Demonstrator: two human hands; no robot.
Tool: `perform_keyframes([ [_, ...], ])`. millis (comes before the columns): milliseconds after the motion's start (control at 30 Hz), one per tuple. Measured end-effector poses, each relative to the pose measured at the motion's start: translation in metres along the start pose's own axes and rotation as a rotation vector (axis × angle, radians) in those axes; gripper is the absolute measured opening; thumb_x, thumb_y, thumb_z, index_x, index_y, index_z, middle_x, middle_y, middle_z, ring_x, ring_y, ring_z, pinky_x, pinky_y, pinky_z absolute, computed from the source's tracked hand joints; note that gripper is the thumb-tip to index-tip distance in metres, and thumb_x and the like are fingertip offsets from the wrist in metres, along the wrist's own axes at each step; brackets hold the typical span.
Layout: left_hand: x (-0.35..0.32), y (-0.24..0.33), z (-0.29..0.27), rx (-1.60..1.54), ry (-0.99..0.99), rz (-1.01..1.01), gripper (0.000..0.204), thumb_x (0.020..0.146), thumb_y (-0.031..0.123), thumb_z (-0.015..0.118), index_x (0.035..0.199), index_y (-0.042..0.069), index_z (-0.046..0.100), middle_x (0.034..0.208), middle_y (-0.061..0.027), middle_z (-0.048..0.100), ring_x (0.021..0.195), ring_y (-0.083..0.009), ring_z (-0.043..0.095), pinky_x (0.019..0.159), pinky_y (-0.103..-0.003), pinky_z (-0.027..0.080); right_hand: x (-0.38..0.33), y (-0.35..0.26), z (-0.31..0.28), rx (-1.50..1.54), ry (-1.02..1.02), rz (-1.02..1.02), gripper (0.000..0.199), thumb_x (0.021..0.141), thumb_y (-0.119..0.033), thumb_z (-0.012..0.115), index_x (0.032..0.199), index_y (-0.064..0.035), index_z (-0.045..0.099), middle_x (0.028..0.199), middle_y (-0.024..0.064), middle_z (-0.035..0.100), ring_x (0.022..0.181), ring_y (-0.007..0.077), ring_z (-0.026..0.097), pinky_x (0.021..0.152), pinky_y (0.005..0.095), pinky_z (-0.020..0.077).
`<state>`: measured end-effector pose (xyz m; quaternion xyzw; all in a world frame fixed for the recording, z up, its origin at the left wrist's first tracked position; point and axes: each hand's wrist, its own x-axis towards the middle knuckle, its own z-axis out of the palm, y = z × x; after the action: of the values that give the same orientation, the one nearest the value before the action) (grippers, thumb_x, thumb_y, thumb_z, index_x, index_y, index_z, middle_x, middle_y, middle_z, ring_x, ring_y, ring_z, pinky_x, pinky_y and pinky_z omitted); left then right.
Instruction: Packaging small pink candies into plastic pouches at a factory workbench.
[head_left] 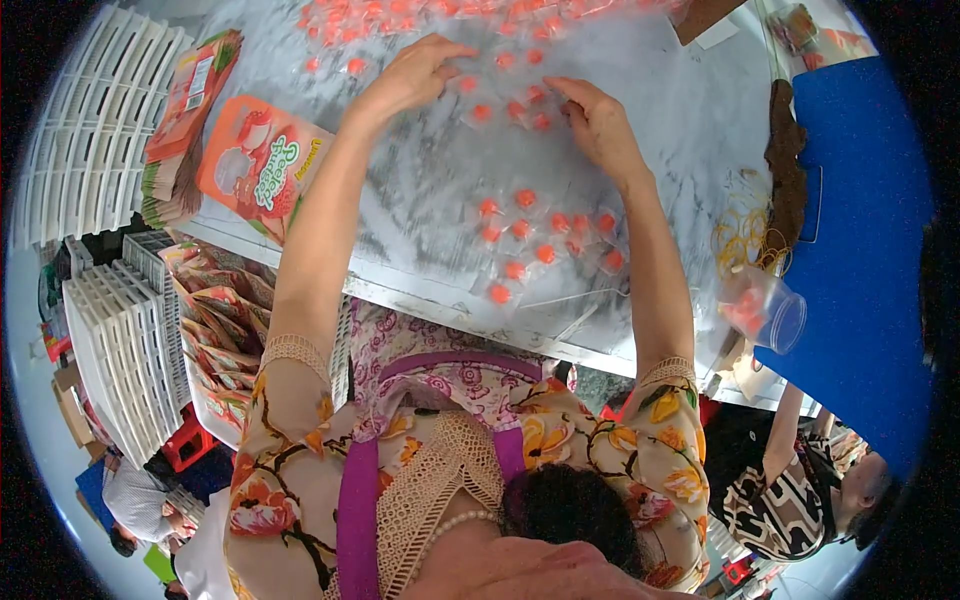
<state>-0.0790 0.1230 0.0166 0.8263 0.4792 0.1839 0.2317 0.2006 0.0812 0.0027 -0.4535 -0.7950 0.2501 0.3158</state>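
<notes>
both the left hand point(415, 75) and right hand point(600, 125) rest open-fingered on clear-wrapped orange candies point(520, 100), wrappers barely visible.

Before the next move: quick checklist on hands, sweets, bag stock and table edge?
1. Left hand on the wrapped orange sweets: ok, fingers spread flat over the far scatter.
2. Right hand on sweets: ok, fingertips touch pieces beside the left hand.
3. Either hand's grip closed on a piece: cannot tell, fingers hide what is under them.
4. Near cluster of sweets on the marble table: ok, though one piece lies close to the front edge.
5. Printed pouches at hand: ok, one lies flat on the left, a stack behind it.
6. Clear plastic cup: not ok, tipped on its side at the table's right edge.
</notes>
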Motion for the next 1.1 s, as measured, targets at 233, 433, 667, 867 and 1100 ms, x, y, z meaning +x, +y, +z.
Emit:
perform_keyframes([
  [233, 0.018, 0.009, 0.014, 0.005, -0.028, 0.223, 0.049, 0.082, -0.008, 0.048, 0.126, 0.011, 0.058, 0.126, -0.0159, 0.056, 0.115, -0.0335, 0.053, 0.096, -0.038, 0.045, 0.0, -0.006, 0.004, -0.074, -0.036, -0.029, 0.047, 0.079, 0.011, 0.046, 0.121, -0.0059, 0.06, 0.119, 0.0142, 0.062, 0.104, 0.0319, 0.061, 0.092, 0.0343, 0.0479],
  [433, -0.031, 0.028, 0.018, -0.127, -0.13, 0.156, 0.045, 0.082, -0.007, 0.049, 0.124, 0.007, 0.059, 0.128, -0.0143, 0.055, 0.118, -0.0336, 0.051, 0.101, -0.039, 0.041, -0.022, -0.027, 0.01, -0.023, -0.156, -0.053, 0.041, 0.082, 0.008, 0.049, 0.119, -0.0049, 0.06, 0.121, 0.014, 0.061, 0.106, 0.0316, 0.06, 0.09, 0.0352, 0.0478],
  [667, -0.117, 0.066, 0.028, -0.113, 0.084, 0.04, 0.038, 0.085, 0.006, 0.058, 0.123, 0.011, 0.06, 0.128, -0.0126, 0.055, 0.117, -0.0331, 0.049, 0.099, -0.041, 0.041, -0.092, -0.089, -0.042, 0.334, -0.066, 0.322, 0.042, 0.087, -0.016, 0.062, 0.129, -0.0081, 0.056, 0.137, 0.0162, 0.049, 0.12, 0.033, 0.052, 0.099, 0.0423, 0.0434],
  [867, -0.118, 0.084, 0.058, -0.098, 0.248, 0.091, 0.049, 0.084, 0.026, 0.063, 0.13, 0.011, 0.053, 0.14, -0.0157, 0.044, 0.127, -0.0396, 0.039, 0.106, -0.045, 0.033, -0.174, -0.07, -0.016, -0.347, 0.086, 0.182, 0.116, 0.055, -0.065, 0.075, 0.144, -0.0041, 0.033, 0.147, 0.0233, 0.034, 0.136, 0.0407, 0.03, 0.11, 0.0516, 0.026],
  [1100, -0.105, 0.107, 0.094, 0.019, 0.256, 0.208, 0.044, 0.089, 0.03, 0.056, 0.124, 0.002, 0.054, 0.136, -0.0172, 0.048, 0.126, -0.037, 0.043, 0.106, -0.045, 0.031, -0.137, -0.091, 0.03, -0.271, 0.099, 0.094, 0.124, 0.046, -0.061, 0.078, 0.145, -0.0025, 0.029, 0.147, 0.0245, 0.031, 0.136, 0.0455, 0.027, 0.111, 0.0524, 0.0259],
])
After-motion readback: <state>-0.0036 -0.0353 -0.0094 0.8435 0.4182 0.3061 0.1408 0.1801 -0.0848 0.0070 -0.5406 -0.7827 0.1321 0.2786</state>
